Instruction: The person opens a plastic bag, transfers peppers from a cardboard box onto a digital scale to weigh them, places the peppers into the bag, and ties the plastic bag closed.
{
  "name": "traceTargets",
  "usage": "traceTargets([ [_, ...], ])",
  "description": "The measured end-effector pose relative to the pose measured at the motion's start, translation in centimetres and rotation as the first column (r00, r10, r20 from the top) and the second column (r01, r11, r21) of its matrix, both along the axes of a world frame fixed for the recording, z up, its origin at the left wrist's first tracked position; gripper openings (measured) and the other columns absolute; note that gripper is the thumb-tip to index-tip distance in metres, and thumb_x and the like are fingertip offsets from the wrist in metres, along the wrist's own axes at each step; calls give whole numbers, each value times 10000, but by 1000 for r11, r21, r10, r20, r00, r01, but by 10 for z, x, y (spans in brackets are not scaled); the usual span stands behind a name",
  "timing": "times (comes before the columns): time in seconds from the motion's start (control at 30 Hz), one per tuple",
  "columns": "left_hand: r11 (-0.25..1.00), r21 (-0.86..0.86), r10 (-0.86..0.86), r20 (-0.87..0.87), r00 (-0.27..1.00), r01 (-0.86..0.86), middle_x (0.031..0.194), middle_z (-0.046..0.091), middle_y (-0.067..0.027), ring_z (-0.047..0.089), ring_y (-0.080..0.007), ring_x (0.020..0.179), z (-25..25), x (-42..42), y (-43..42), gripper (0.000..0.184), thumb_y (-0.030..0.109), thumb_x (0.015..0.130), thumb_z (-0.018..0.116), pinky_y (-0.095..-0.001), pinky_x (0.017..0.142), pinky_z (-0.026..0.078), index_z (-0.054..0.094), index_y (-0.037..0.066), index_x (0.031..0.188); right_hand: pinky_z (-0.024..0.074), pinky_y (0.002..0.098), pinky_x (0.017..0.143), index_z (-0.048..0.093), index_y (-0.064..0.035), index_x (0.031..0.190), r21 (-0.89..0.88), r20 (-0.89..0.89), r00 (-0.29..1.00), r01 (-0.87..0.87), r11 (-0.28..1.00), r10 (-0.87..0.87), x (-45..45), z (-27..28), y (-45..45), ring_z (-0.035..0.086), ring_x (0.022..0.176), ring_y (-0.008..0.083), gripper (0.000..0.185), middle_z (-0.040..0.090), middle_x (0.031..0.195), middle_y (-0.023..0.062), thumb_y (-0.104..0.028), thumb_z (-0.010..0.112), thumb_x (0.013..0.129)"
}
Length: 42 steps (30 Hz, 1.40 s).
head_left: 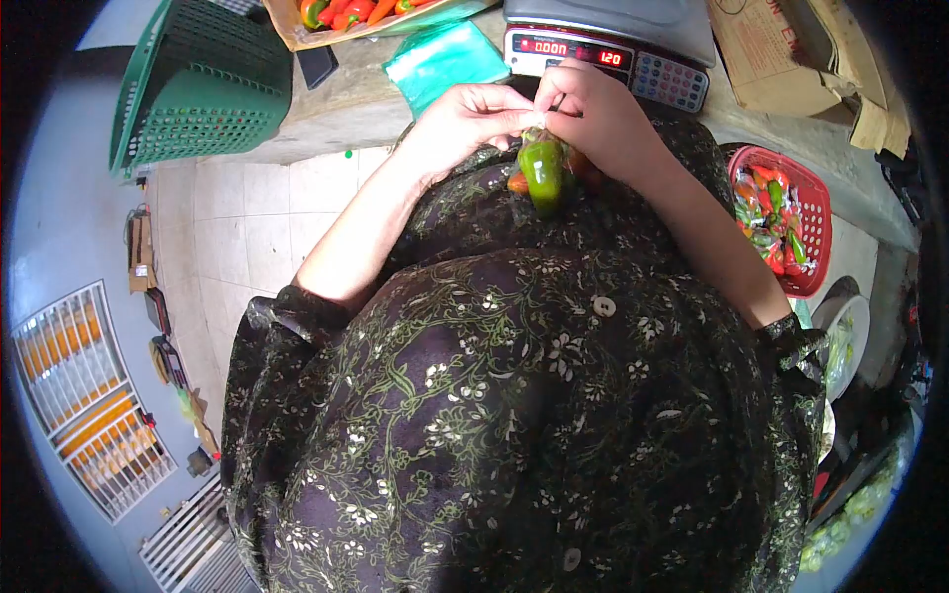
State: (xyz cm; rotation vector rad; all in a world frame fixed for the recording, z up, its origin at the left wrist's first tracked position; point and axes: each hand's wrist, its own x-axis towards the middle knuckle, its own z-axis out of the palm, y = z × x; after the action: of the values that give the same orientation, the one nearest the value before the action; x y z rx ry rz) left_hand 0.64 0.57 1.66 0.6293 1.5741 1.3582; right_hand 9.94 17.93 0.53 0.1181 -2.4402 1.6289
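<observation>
A clear plastic bag of peppers (543,176), one green and some orange-red, hangs below my two hands in front of my patterned shirt. My left hand (474,121) pinches the gathered top of the bag from the left. Close against it, my right hand (590,111) grips the same bag top with bent fingers. The two hands nearly touch at the bag's neck. Just beyond them stands a digital scale (610,59) with red lit digits. Flat green plastic bags (447,69) lie on the counter left of the scale.
A box of peppers (287,22) and a dark phone (316,63) are at the upper left, beside a green basket (203,94). To the right, a red basket (819,227) holds bagged peppers. Cardboard (781,59) lies right of the scale.
</observation>
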Motion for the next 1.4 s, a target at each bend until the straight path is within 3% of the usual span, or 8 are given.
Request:
traceTargets([
  [0.1,1000,19,-16,-48,999,17,813,612,17,501,-42,670,-1,0,0,174,188,868,598,-186,621,419,642,39,945,462,278,661,584,-50,777,-154,104,994,-23,988,39,1,0,-1,565,701,136,116,566,777,78,-140,648,738],
  [0.2,1000,14,-15,-189,982,18,810,590,20,490,-47,665,0,4,2,174,202,897,553,-186,611,415,610,42,937,465,256,677,586,-41,791,-31,-112,993,-25,999,22,-1,-7,-1,581,729,118,111,586,783,56,-127,648,759],
  [0.4,992,50,121,-228,966,-112,738,512,9,456,-54,636,-2,9,2,191,226,942,468,-188,576,403,523,43,942,468,239,704,590,-27,814,-410,63,979,-152,900,194,3,-2,-1,600,788,107,127,614,810,43,-138,645,786],
  [0.6,989,88,141,-279,950,-121,723,493,11,440,-56,615,1,14,5,167,207,942,463,-192,550,381,512,48,919,473,241,687,599,-35,816,-187,354,935,35,982,35,4,17,-3,606,743,108,123,615,732,32,-151,635,799],
  [0.7,990,66,138,-322,937,-123,723,495,9,437,-57,612,7,20,6,164,209,941,465,-191,551,375,508,52,915,475,251,678,606,-26,773,-461,212,973,14,887,95,0,4,-7,611,724,114,182,626,710,31,-204,625,807],
  [1.0,972,184,170,-110,979,-148,744,502,12,450,-52,657,-4,17,9,164,226,937,476,-190,565,378,512,71,896,476,261,697,641,-9,788,-312,253,952,-89,946,173,-4,4,-1,621,743,123,217,672,798,72,-221,600,805],
  [1.3,961,277,131,-368,920,-26,955,567,-5,546,-91,881,-3,15,9,218,105,885,556,-227,790,432,576,13,1081,443,229,730,680,-47,865,-474,380,903,3,881,201,-2,-12,16,580,758,82,248,643,763,14,-280,637,788],
  [1.4,964,247,207,-482,851,-94,892,588,-29,565,-102,874,-3,11,4,121,62,861,582,-238,804,441,609,1,962,439,237,721,675,-42,879,-520,342,903,-49,853,260,-2,-4,11,573,744,87,267,638,768,13,-289,636,787],
])
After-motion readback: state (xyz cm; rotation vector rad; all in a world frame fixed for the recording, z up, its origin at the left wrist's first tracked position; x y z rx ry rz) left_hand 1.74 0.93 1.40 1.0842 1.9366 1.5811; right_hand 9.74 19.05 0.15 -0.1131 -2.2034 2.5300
